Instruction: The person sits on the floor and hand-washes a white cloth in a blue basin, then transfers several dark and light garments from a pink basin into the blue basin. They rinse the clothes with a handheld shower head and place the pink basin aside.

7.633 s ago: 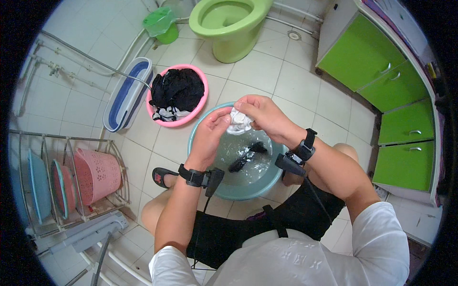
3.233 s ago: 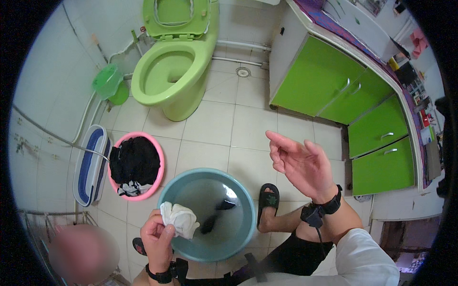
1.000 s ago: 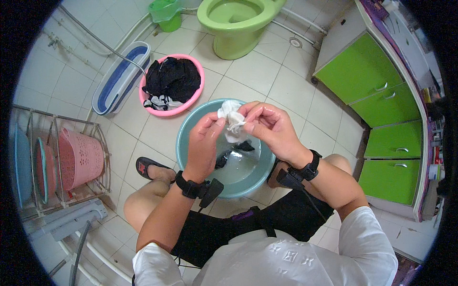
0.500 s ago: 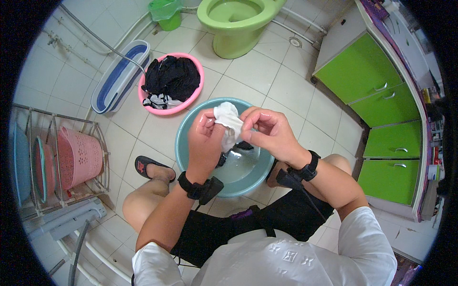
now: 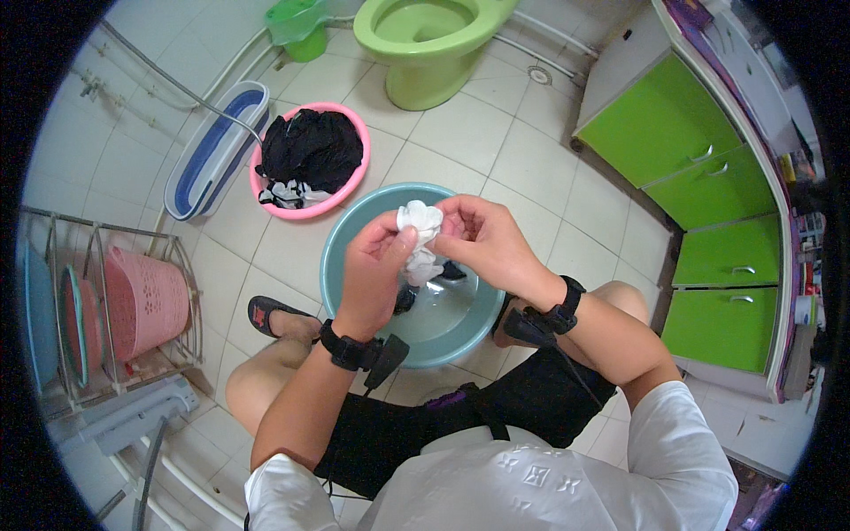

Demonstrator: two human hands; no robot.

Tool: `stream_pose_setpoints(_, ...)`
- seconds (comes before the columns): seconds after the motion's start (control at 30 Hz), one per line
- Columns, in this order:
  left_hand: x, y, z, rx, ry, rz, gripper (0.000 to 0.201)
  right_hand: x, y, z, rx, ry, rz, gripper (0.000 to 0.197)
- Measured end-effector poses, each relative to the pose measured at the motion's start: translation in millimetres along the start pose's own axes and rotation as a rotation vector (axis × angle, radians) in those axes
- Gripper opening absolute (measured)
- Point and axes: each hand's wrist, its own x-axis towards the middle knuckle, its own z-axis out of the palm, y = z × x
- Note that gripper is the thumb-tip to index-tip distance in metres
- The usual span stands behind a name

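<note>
A small wet white cloth (image 5: 420, 252), perhaps a sock, is bunched between my two hands above a teal basin (image 5: 333, 265). My left hand (image 5: 375, 265) is closed on its left side, thumb pressed on the fabric. With fingers curled, my right hand (image 5: 482, 232) pinches the cloth's upper right side. Water stands in the basin below, and dark cloth (image 5: 452, 270) lies in it, partly hidden by my hands and the white cloth.
Beyond the basin to the left sits a pink tub (image 5: 361, 168) of black and white clothes. Next to it is a blue-and-white folding tub (image 5: 212, 150). A green toilet (image 5: 416, 75) stands ahead, green cabinets (image 5: 708, 199) on the right, a rack with a pink basket (image 5: 146, 301) on the left.
The white cloth is more bunched up, its top folded down. My right hand has moved slightly left, closer to my left hand. The whole view has shifted a little.
</note>
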Motion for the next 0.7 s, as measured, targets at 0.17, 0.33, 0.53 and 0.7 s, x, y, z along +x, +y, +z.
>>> stream_pose_setpoints(0.17, 3.9, -6.5, -9.2, 0.032, 0.036, 0.032, 0.019, 1.0, -1.8, -1.4, 0.058, -0.019, -0.042, 0.021)
stream_pose_setpoints(0.33, 8.0, -7.4, -9.7, 0.048, 0.125, 0.084, 0.023, -1.1, -4.5, -0.3, 0.431, -0.077, 0.026, 0.014)
stream_pose_setpoints(0.53, 9.2, 6.7, -4.4, -0.146, 0.009, -0.098, 0.024, 7.3, -0.8, -2.4, 0.515, -0.023, 0.082, 0.017)
stream_pose_setpoints(0.7, 8.4, 18.7, -11.4, 0.169, -0.174, -0.074, 0.035, 7.5, -1.9, -10.8, 0.563, -0.037, 0.136, 0.015)
